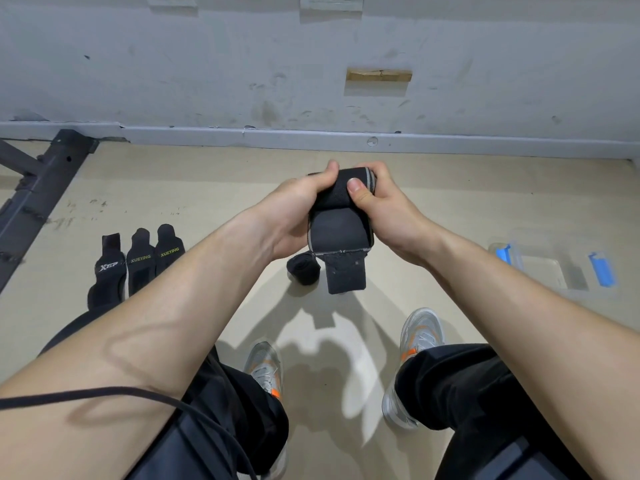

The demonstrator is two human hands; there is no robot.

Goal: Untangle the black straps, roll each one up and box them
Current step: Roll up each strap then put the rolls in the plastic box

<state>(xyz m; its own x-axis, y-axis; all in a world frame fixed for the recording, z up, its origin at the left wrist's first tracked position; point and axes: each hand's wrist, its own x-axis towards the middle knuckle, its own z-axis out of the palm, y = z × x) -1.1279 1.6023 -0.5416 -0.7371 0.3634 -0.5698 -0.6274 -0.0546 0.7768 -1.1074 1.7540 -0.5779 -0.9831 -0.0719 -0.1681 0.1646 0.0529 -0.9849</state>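
A black strap with grey edges is held up in front of me, its upper part wound into a roll and its lower end with a dark tab hanging loose. My left hand grips the roll from the left, thumb on top. My right hand grips it from the right, thumb pressed on the front of the roll. A small rolled black strap lies on the floor just below my hands. Three more black straps, marked XTEP and XUEYING, lie flat side by side on the floor at the left.
A clear plastic box with blue clips sits on the floor at the right. A dark metal frame runs along the far left by the grey wall. My two shoes stand on the floor below. A black cable crosses my left forearm.
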